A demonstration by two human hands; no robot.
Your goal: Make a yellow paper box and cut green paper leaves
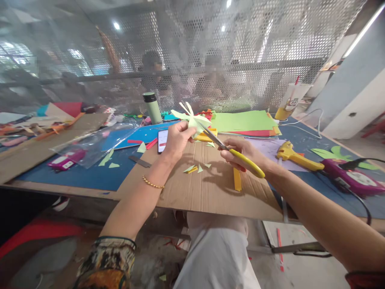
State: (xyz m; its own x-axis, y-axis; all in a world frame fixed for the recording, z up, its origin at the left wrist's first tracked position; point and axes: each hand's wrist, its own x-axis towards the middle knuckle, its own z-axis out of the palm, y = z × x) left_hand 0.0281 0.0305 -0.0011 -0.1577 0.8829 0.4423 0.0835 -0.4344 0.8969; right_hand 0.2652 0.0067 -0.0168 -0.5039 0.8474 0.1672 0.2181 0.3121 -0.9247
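Pinched in my left hand (178,138) is a pale green paper cutout (197,122) with several narrow, petal-like strips fanning out. My right hand (240,154) grips a pair of scissors (245,161) with yellow handles, its fingers wrapped around them. The metal blades point up and left, and their tips meet the lower right side of the paper. Whether the blades are parted is hard to make out. Below both hands, small green scraps (200,169) and a yellow folded strip (237,179) lie on a cardboard sheet (210,194).
A glue gun (300,157) and a purple power box (350,176) with cables sit at right. Green foam sheets (240,121) lie behind my hands. A phone (162,140), a green flask (152,108) and a blade (140,161) are at left. A drink cup (290,102) stands back right.
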